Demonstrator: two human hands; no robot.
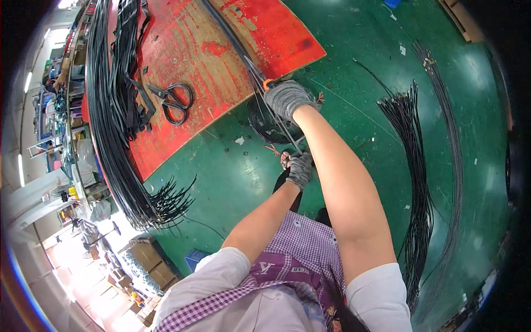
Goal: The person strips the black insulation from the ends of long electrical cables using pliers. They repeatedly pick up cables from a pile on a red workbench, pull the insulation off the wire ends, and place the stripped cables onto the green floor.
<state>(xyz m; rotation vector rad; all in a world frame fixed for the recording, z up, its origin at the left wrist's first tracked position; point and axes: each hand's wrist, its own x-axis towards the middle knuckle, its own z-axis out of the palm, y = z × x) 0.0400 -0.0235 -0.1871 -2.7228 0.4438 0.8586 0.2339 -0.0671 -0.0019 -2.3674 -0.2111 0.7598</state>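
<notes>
Grey knitted gloves cover both hands. My right hand [289, 99] is closed at the table's near corner, where a black sleeve with thin cables [251, 69] comes off the table. A small orange piece [267, 84] shows at its fingers; what it belongs to is hidden. Lower down and nearer my body, my left hand [301, 169] is closed around thin cables [287, 131] that run down from the right hand. Its fingertips are mostly hidden. Below and behind the hands lies a coil of black cable [265, 124] with reddish ties.
Black-handled scissors [176, 104] lie on the worn red table [193, 61]. Black straps [126, 61] and a long cable bundle [102, 110] lie along its left side, the bundle's ends hanging over. More cable bundles [412, 160] lie on the green floor at right. Cardboard boxes [148, 260] stand lower left.
</notes>
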